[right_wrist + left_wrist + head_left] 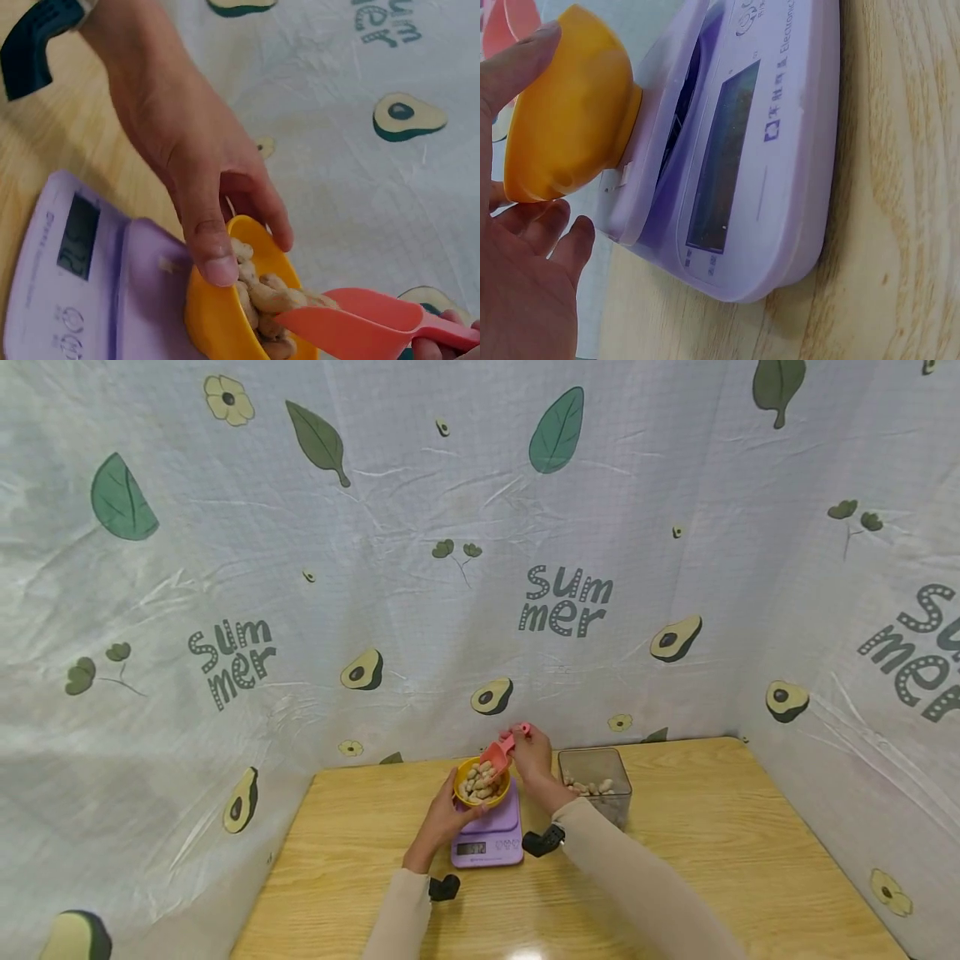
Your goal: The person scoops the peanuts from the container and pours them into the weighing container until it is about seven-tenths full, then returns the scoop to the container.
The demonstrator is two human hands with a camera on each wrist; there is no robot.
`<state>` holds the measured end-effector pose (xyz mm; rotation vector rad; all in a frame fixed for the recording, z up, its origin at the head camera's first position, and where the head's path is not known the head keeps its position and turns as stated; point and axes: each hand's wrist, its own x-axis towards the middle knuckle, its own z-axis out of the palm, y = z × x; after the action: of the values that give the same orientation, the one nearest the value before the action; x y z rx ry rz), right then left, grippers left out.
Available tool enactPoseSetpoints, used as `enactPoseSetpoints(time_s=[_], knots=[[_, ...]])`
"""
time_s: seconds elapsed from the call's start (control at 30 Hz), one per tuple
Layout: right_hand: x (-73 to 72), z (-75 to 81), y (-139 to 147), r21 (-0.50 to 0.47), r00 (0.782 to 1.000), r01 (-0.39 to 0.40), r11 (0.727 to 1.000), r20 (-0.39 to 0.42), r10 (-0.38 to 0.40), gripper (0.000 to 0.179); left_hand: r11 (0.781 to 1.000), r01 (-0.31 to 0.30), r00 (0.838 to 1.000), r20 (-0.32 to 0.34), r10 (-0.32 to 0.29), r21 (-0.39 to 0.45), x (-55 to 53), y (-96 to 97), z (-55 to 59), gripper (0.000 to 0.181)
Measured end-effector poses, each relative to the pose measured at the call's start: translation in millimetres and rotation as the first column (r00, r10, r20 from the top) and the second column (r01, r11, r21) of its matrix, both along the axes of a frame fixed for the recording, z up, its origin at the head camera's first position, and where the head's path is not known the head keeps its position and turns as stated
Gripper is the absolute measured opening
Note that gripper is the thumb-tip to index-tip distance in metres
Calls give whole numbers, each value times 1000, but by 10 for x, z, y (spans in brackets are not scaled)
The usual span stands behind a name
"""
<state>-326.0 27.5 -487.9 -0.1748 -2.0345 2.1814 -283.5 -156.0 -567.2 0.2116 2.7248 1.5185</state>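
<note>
A yellow bowl [574, 105] of peanuts in their shells [478, 785] stands over the plate of a purple kitchen scale [491, 857], its foot right at the plate in the left wrist view. My left hand [444, 817] holds the bowl from the left, thumb at the near rim and fingers round the far side. With my right hand [534, 757] I grip the handle of a pink scoop [352, 326]. Its mouth tips down over the bowl, with peanuts at its lip. The scale's display [724, 154] is lit with digits, too blurred to read surely.
Right of the scale stands a clear plastic box [600, 758] with more peanuts at its bottom, partly behind my right forearm. The wooden table [720, 843] ends at a printed curtain [420, 610] behind and at both sides.
</note>
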Motion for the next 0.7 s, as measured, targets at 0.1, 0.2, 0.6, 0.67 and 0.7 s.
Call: enactPoseSetpoints(time_s=[0.1, 0.2, 0.6, 0.67, 0.7], knots=[[12, 29, -16, 116, 999, -15, 993, -50, 21, 28, 1000, 1, 1000, -3, -1, -2, -4, 2, -4, 107], [36, 70, -23, 182, 992, -20, 983, -118, 42, 27, 1000, 7, 1000, -3, -7, 18, -6, 3, -4, 106], [122, 218, 331, -61, 981, -34, 998, -194, 22, 26, 998, 23, 1000, -20, -22, 53, -8, 6, -40, 107], [128, 208, 434, -205, 990, -40, 978, -141, 11, 29, 999, 20, 1000, -18, -19, 41, -5, 0, -52, 109], [133, 201, 487, -262, 993, -40, 964, -117, 10, 30, 999, 19, 1000, -20, -18, 35, 0, -2, -57, 109]])
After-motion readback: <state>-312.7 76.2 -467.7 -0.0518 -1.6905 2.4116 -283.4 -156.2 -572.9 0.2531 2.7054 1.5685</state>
